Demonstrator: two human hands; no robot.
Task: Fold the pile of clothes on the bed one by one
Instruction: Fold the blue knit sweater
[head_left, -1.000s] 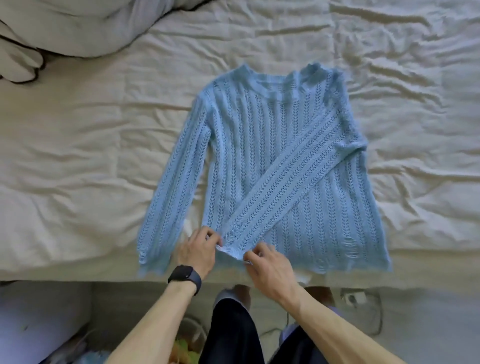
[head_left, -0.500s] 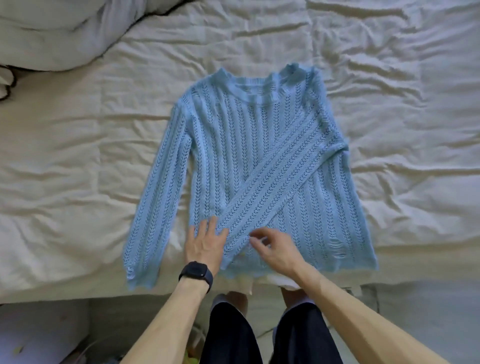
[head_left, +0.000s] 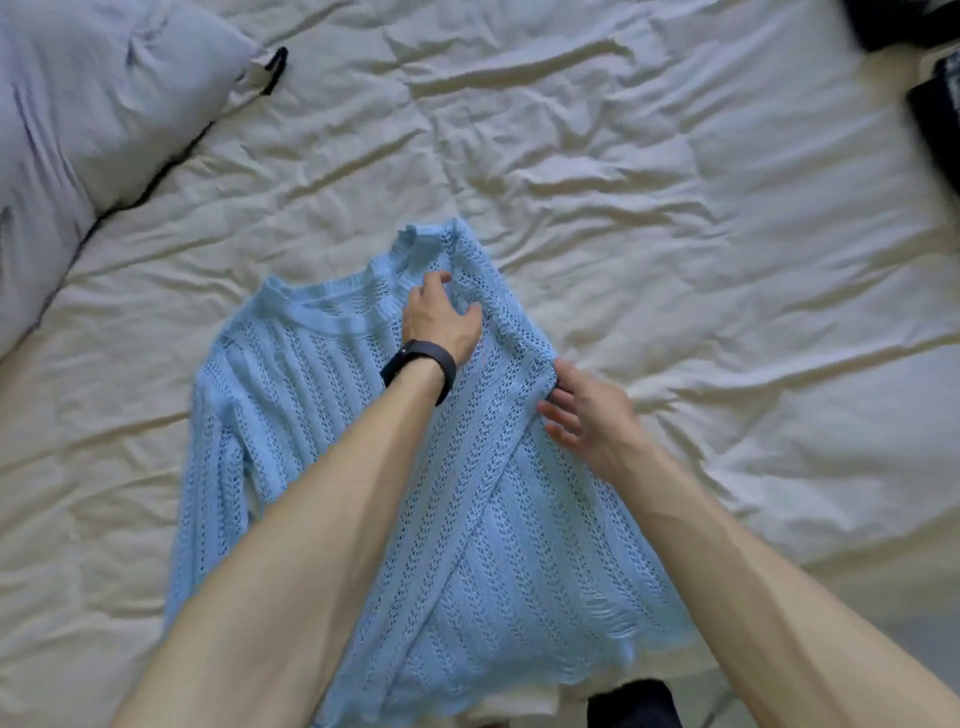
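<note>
Bed (head_left: 675, 171), left hand (head_left: 440, 318) now at collar (head_left: 332, 307)

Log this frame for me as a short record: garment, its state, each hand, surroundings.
garment: light blue knit sweater on the cream bed sheet
fold state: one sleeve crossed diagonally over the front; other sleeve beside the body
left hand: on the shoulder by the collar, fingers curled, grip unclear
right hand: fingers spread, touching the sleeve's folded edge
surroundings: grey pillow upper left

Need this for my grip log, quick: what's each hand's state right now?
Left hand: closed, gripping the sweater near the collar.
Right hand: open, fingers spread at the sweater's edge, holding nothing.
</note>
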